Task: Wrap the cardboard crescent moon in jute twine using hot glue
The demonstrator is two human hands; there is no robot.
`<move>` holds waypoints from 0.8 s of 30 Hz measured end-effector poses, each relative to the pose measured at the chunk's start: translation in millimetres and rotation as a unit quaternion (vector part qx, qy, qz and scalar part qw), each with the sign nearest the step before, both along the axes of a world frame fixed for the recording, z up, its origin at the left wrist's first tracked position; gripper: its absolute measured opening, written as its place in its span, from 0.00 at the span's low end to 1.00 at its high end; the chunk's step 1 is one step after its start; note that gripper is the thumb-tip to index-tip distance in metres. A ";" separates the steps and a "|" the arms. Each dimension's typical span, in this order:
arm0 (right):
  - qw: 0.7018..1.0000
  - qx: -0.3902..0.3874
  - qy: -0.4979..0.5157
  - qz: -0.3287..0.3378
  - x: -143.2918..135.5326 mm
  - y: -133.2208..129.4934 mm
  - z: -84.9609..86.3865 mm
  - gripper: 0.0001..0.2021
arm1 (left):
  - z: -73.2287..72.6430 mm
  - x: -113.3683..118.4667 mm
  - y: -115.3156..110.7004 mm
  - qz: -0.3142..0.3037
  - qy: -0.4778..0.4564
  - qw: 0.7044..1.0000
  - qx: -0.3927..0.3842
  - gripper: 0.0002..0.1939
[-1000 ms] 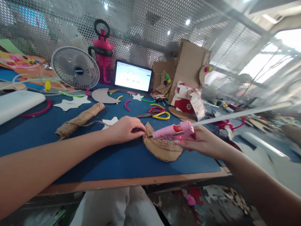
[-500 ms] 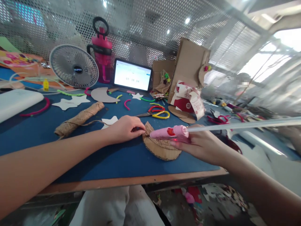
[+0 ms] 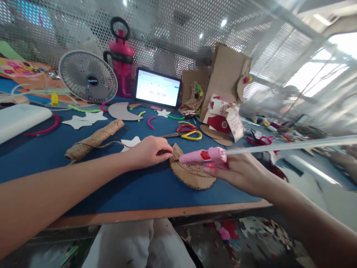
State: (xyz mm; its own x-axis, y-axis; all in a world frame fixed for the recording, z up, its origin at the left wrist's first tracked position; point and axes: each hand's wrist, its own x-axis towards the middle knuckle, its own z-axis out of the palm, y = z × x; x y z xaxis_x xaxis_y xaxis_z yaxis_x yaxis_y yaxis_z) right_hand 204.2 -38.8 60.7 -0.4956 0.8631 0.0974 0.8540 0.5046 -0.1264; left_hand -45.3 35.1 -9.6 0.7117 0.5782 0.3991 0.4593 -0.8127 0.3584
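Note:
My right hand [image 3: 242, 169] grips a pink hot glue gun [image 3: 205, 156], with a small red light showing and a long clear glue stick [image 3: 290, 145] out of its back. Its nozzle touches or nearly touches the left part of a cardboard crescent [image 3: 193, 179], which lies flat and is partly wrapped in twine. At the crescent's left tip, my left hand [image 3: 152, 150] is closed in a pinch, apparently on the jute twine [image 3: 111, 144] that runs from a roll of twine [image 3: 95, 141]. The pinched end is hidden by the fingers.
Behind the hands lie scissors [image 3: 189, 133], white paper stars [image 3: 76, 122] and a grey crescent [image 3: 122, 111]. A fan [image 3: 87, 76], a pink bottle [image 3: 121, 61] and a tablet [image 3: 158, 89] stand at the back. Cardboard sheets [image 3: 227, 78] lean at the right.
Almost nothing differs. The glue gun and my right hand have shifted very slightly to the right in view; my left hand keeps its pinch at the crescent's tip.

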 end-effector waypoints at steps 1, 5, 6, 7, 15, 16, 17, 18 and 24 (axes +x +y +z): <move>1.000 -0.001 0.001 -0.003 -0.3 -0.2 0.2 0.24 | 0.1 0.0 0.0 0.000 0.000 1.000 0.000 0.10; 1.000 -0.003 -0.014 -0.011 -2.5 1.1 1.2 0.23 | 0.2 0.2 0.0 0.000 0.002 1.000 0.002 0.10; 1.000 -0.004 -0.018 -0.013 -3.2 1.7 1.5 0.22 | 0.2 0.2 0.0 0.000 0.002 1.000 0.002 0.10; 1.000 -0.006 -0.020 -0.015 -3.9 2.2 1.8 0.22 | 0.3 0.2 0.0 0.000 0.002 1.000 0.002 0.10; 1.000 0.000 -0.012 -0.003 -0.4 -1.6 4.0 0.20 | 0.7 0.7 -0.4 -0.001 -0.001 1.000 0.001 0.09; 1.000 -0.005 -0.014 -0.006 0.5 -2.8 4.4 0.20 | 0.7 0.6 -0.4 -0.002 -0.002 1.000 0.001 0.09; 1.000 -0.009 -0.020 -0.010 1.3 -3.9 4.8 0.21 | 0.7 0.6 -0.4 -0.002 -0.003 1.000 0.001 0.09; 0.999 -0.012 -0.028 -0.015 1.7 -4.8 5.2 0.21 | 0.8 0.5 -0.4 -0.003 -0.004 1.000 0.001 0.09; 0.999 0.015 -0.036 -0.007 -0.5 -4.7 5.0 0.23 | 1.4 0.7 -0.6 -0.006 -0.003 1.000 0.000 0.10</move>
